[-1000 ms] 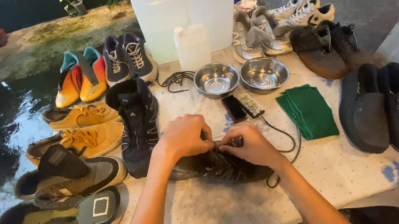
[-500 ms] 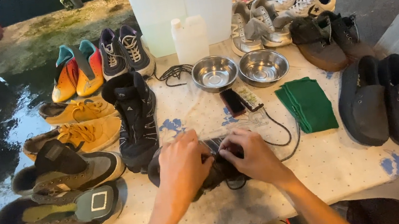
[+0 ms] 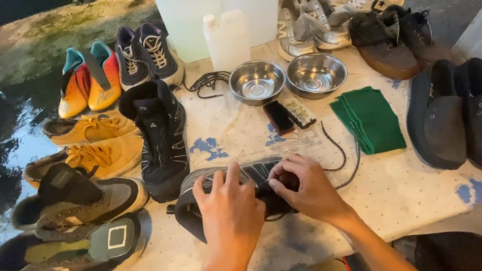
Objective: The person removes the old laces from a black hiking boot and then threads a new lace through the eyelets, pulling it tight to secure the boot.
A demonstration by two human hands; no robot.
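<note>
A dark grey shoe [image 3: 228,182], lace hanging loose, is lain on its side near the table [image 3: 417,194] front edge; it's gripped by left hand [image 3: 230,212] & right hand [image 3: 307,188], fingers curled around it.

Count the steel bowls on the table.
2: the left bowl and the right bowl sit side by side, rims close, in front of the white containers, beyond the hands. None looks hidden.
</note>
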